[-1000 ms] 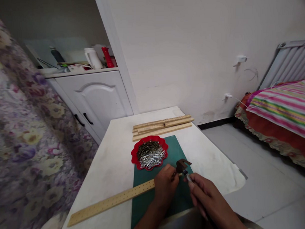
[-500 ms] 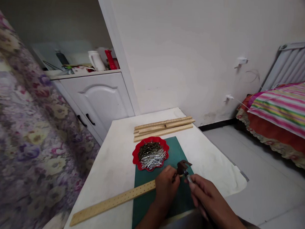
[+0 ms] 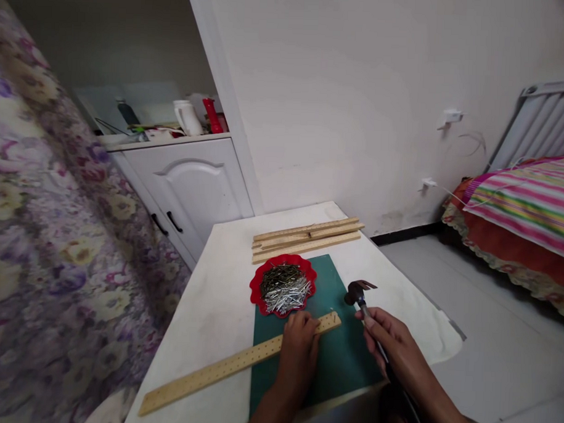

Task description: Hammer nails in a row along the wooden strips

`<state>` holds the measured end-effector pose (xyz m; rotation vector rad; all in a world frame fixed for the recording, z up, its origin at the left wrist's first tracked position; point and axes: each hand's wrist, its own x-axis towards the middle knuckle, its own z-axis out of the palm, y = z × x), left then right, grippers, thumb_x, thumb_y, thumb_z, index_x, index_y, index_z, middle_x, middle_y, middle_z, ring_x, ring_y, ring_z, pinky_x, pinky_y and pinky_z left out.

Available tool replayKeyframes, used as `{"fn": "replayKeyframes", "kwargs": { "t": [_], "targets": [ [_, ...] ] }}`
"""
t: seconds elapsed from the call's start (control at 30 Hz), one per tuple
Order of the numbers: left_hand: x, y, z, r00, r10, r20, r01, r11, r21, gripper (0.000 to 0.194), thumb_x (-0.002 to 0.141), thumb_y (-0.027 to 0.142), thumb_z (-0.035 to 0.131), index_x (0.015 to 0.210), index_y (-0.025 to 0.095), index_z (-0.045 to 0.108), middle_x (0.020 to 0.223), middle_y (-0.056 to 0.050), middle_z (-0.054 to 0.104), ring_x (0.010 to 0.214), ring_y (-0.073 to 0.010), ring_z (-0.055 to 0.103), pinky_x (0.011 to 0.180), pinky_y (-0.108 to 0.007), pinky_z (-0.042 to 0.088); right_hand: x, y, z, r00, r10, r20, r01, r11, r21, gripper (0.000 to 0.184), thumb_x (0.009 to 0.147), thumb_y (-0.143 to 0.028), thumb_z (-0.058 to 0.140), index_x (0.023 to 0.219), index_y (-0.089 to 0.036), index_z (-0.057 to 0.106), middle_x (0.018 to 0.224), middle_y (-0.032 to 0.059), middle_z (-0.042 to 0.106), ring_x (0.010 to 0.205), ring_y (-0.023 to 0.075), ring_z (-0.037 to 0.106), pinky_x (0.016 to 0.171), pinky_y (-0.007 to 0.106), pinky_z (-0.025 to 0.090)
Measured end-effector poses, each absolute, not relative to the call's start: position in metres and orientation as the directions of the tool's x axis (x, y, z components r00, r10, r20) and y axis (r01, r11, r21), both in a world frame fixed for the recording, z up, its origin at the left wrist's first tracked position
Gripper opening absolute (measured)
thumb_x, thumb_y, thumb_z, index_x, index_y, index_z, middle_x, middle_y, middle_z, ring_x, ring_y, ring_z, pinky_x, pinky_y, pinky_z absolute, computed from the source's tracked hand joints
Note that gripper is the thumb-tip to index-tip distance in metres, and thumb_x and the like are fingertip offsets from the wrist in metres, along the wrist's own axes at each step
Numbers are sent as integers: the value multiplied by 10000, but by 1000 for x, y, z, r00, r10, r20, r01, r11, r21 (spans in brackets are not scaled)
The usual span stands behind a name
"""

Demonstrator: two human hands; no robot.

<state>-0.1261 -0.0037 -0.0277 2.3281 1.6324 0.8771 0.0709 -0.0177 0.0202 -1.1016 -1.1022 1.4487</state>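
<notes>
A long pale wooden strip (image 3: 221, 370) with rows of small dark dots lies slantwise over the green mat (image 3: 332, 361). My left hand (image 3: 299, 351) is closed on the strip near its right end, fingers curled over it. Beyond those fingers, a thin nail (image 3: 334, 317) stands up from the strip's end. Off to the right, my right hand (image 3: 391, 339) grips a claw hammer (image 3: 358, 294) by its handle. The hammer's head is apart from the strip. A red scalloped dish (image 3: 257, 278) just behind my left hand holds many nails (image 3: 286, 290), some dark, some silvery.
Several wooden strips (image 3: 304, 240) lie together toward the back of the white table (image 3: 205, 295). A floral curtain (image 3: 67, 259) hangs at the left, beside a white cabinet (image 3: 194, 190). A bed (image 3: 527, 214) with a striped cover stands at the right.
The hammer and my right hand have moved right, away from the strip's end. My left hand has drawn back leftward along the strip, uncovering its end and the nail.
</notes>
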Motion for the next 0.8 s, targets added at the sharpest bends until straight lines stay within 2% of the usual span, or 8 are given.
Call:
{"fn": "replayKeyframes", "kwargs": {
  "t": [0.2,0.33,0.6,0.8],
  "targets": [
    [-134,5,-20,237,879,414,789,-423,446,194,817,113,449,916,199,592,925,-62,576,886,-208,512,777,-342,413,67,-16,19,-138,986,-96,-156,-118,-981,284,865,-443,494,929,-167,520,476,-96,494,275,25,333,266,118,269],
    [-151,26,3,138,881,452,842,-344,415,174,867,198,431,871,201,604,869,-56,592,842,-204,519,746,-324,404,66,-14,18,-136,986,-101,-168,-124,-978,309,841,-465,511,938,-172,514,469,-98,491,274,30,338,267,124,269],
    [-148,75,14,144,949,279,953,-209,220,170,848,218,478,800,198,639,837,-51,604,807,-188,525,698,-282,363,66,-13,17,-130,987,-98,-157,-118,-980,306,842,-472,497,929,-179,515,480,-94,500,277,31,337,277,131,250],
    [-143,77,16,162,949,269,966,-208,152,186,854,202,455,762,197,617,813,-45,601,792,-184,544,639,-259,337,65,-15,20,-130,986,-101,-146,-120,-982,287,853,-463,491,912,-183,514,483,-91,497,278,35,332,281,136,240]
  ]
}}
